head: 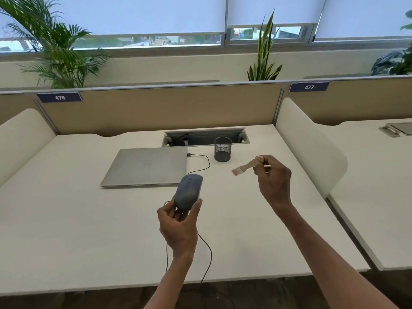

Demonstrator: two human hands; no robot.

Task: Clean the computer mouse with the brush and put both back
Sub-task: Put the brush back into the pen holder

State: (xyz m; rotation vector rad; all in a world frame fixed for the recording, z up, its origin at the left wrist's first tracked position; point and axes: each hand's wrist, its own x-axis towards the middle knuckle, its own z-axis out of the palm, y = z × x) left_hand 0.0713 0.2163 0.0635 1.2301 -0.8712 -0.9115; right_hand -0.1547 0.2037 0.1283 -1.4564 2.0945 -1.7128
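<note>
The white surface [89, 230] carries 1 closed laptop [146, 166] and 1 black mesh cup [222, 149]; 1 mouse [188, 191] and 1 brush [246, 166] are held above it. 2 hands are in view. The left hand [178, 226] is raised above the surface near its front edge, forearm upright, its grip pinching the rear of the grey mouse between thumb and fingers. The mouse tilts away from the camera, top face up; its cable [206, 259] hangs down past the wrist. The right hand [273, 177] is lifted to the right of the mouse, its grip pinching the wooden handle of the brush. The bristles point left toward the mouse, apart from it.
</note>
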